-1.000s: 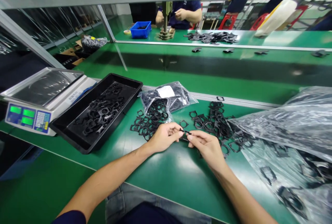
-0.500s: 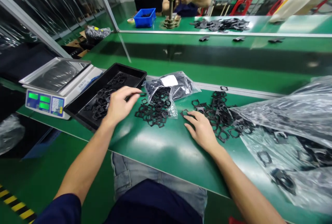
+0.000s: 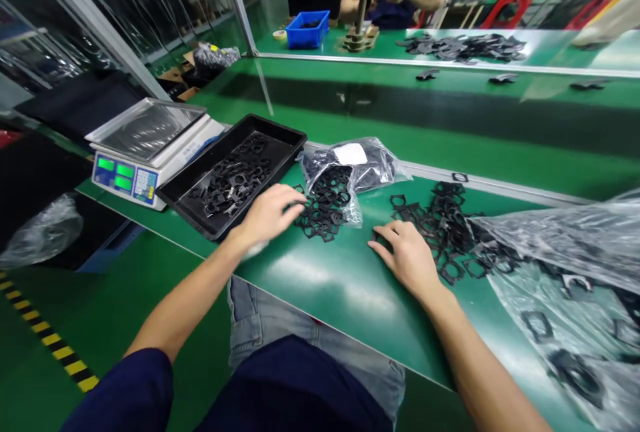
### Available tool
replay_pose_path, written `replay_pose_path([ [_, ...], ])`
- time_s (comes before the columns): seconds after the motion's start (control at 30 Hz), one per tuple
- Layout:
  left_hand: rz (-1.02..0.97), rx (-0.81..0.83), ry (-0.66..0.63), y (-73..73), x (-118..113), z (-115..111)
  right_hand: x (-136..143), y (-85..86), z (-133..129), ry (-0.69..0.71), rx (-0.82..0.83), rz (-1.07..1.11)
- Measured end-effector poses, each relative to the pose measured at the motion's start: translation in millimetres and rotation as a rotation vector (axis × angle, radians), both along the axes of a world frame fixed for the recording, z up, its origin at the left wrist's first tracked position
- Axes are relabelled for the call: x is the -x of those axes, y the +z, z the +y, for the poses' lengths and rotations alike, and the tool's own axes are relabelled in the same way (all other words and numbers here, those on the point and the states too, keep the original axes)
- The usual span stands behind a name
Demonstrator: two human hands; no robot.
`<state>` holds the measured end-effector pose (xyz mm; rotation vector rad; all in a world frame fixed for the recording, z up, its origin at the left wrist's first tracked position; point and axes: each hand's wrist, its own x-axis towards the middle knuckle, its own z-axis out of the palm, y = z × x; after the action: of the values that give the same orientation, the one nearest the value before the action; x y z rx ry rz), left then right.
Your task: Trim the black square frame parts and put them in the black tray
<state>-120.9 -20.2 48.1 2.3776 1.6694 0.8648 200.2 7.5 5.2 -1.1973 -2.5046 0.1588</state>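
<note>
Your left hand [image 3: 269, 215] is beside loose black rings [image 3: 324, 217], your right hand [image 3: 407, 255] beside a second heap [image 3: 447, 215]; I cannot tell whether either grips anything.

The bag [image 3: 377, 162] lies on the bench [image 3: 325, 285]. Left of the bag is a tray [image 3: 287, 154] with rings [image 3: 230, 185] in it; farther left, a scale [image 3: 147, 129]. A pile of rings [image 3: 323, 219] lies before the bag, some seemingly in its mouth. Right of the bag lies a second pile [image 3: 445, 219], and farther right a plastic sheet [image 3: 590, 235]. Well behind the bag are a tub [image 3: 305, 32], a press [image 3: 360, 39] and a heap of parts [image 3: 465, 47].
</note>
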Motion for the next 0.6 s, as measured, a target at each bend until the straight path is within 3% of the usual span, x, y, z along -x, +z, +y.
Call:
replay_pose_path([
  [0.07,0.041,0.05,-0.102,-10.0,-33,7,-1,0.1,-2,-0.003,-0.006,0.023],
  [0.13,0.109,0.077,-0.125,-18.1,-57,13,-2,-0.2,-4,-0.01,-0.019,0.039],
  [0.23,0.208,0.074,-0.142,-25.0,-76,20,-4,-1.5,-7,-0.013,-0.033,0.03],
  [0.43,0.177,0.011,-0.135,-23.1,-72,14,-6,1.4,-11,-0.062,0.083,0.107],
  [0.6,0.062,-0.093,-0.076,-4.9,-64,11,-4,9.3,-16,-0.026,0.176,0.165],
])
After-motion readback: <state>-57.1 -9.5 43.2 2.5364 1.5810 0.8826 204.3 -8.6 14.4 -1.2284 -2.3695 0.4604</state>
